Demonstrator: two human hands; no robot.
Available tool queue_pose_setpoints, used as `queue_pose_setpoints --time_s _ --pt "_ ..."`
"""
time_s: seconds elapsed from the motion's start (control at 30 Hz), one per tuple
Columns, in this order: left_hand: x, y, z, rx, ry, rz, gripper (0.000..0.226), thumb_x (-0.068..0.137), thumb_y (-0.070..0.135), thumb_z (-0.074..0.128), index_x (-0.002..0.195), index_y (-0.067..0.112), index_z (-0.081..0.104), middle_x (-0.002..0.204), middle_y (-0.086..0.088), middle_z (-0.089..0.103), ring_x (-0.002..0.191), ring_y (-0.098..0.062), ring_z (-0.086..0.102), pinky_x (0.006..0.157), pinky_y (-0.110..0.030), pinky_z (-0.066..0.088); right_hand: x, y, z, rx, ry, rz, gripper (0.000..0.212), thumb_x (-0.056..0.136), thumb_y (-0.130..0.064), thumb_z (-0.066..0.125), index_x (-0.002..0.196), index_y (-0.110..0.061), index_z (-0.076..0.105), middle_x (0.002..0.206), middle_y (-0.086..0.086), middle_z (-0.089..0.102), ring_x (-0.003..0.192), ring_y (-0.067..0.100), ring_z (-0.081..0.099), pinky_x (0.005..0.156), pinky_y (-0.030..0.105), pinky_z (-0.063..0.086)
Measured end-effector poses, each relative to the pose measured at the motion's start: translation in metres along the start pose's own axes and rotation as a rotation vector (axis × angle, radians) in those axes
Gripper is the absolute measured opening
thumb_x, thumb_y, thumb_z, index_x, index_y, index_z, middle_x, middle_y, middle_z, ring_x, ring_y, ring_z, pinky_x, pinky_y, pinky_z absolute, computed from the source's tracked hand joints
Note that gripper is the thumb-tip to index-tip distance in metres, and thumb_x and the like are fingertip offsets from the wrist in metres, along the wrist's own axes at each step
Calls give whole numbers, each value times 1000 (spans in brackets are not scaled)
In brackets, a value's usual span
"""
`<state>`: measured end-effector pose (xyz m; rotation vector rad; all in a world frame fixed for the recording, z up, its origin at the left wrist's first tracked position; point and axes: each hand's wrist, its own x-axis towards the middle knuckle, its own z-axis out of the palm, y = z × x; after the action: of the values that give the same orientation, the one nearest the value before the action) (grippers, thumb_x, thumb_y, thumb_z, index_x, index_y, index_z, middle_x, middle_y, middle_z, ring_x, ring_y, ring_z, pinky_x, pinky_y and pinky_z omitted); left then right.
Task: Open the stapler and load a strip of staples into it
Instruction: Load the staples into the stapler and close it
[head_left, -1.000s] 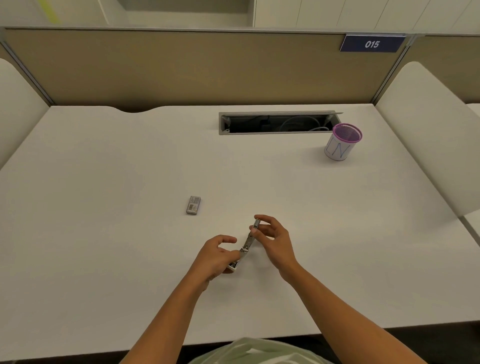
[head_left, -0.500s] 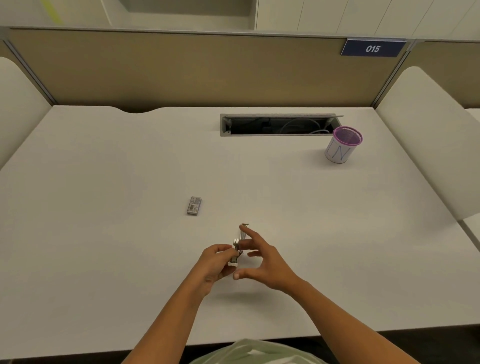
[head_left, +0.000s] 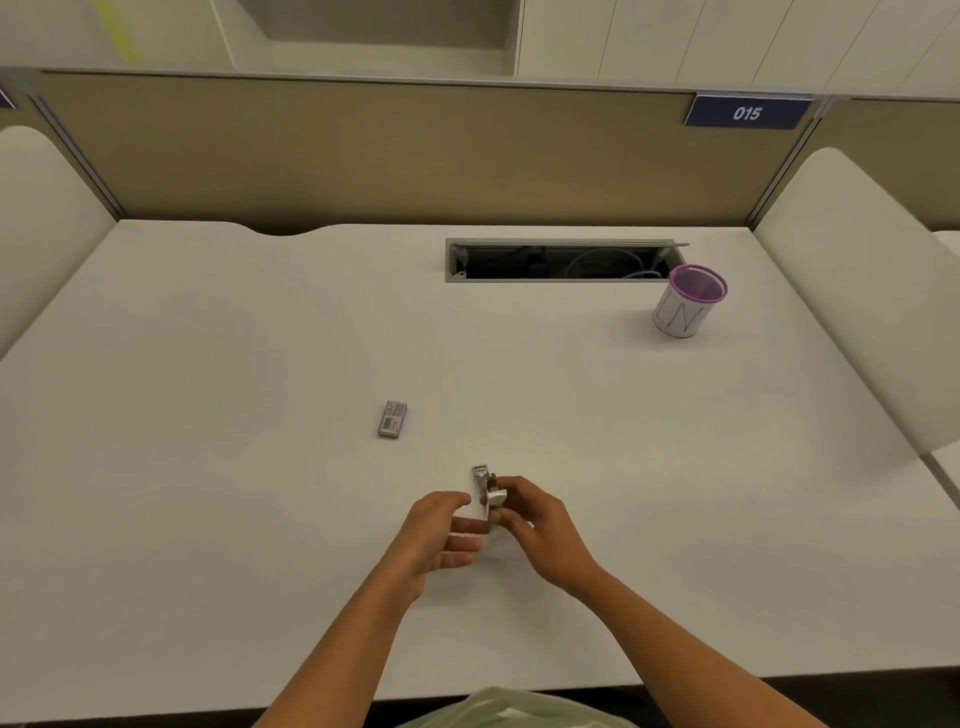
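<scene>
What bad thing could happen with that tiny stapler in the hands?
The stapler is small and pinched mainly by the right hand, so it might slip onto the desk. The left hand looks open beside it; fingers near the metal could get nipped. The staple box lies apart, needing a reach.

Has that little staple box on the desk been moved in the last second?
No. The staple box lies in the same spot, left of and nearer than the cable slot, untouched by either hand.
</scene>
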<state>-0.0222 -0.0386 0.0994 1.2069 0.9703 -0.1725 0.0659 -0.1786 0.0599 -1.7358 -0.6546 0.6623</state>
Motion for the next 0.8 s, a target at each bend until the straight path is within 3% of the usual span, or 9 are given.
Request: queue_pose_setpoints --time_s 0.1,0.2,0.33,0.53,0.63,0.73,0.8 --pt "1 -2 2 118 51 54 34 96 42 45 115 15 55 102 -5 66 83 -18 65 64 -26 53 -1 -4 -1 138 -5 42 19 97 -6 52 109 -13 64 99 -2 71 97 13 68 85 20 50" --pt "0 -4 5 180 7 107 40 95 50 42 117 19 55 114 -5 61 92 -16 63 72 -25 52 -2 -9 -4 307 -24 114 19 100 -16 51 114 -12 63 100 1 72 100 19 69 85 27 54" --pt "-2 -6 11 -10 5 232 45 94 32 56 135 21 43 114 -8 67 97 -19 68 81 -29 55 0 -15 -9 462 -21 165 26 96 -30 53 113 -13 64 97 1 73 96 22 70 83 31 55" --pt "-3 -3 22 -140 96 408 57 90 10 63 122 39 24 102 1 72 83 -18 74 81 -25 52 -2 -22 -16 758 -5 205 29 91 -34 58 109 -16 70 99 5 70 96 20 68 86 28 54" --pt "-2 2 23 -180 89 430 56 89 10 64 124 32 27 100 2 75 87 -15 73 78 -22 56 -4 -24 -17 877 -2 228 25 94 -26 53 108 -15 70 99 7 71 99 21 68 88 28 53" --pt "-1 7 24 -198 76 438 50 88 10 65 128 23 38 100 -2 75 91 -18 73 83 -33 57 -5 -29 -17 894 -20 208 25 95 -24 50 111 -14 66 100 5 72 104 21 67 92 30 53" --pt "0 10 25 -199 53 444 44 89 7 64 128 19 48 100 -4 75 89 -20 73 78 -32 59 -6 -31 -17 898 -19 195 24 95 -23 50 112 -13 63 101 4 73 106 20 67 93 29 52"
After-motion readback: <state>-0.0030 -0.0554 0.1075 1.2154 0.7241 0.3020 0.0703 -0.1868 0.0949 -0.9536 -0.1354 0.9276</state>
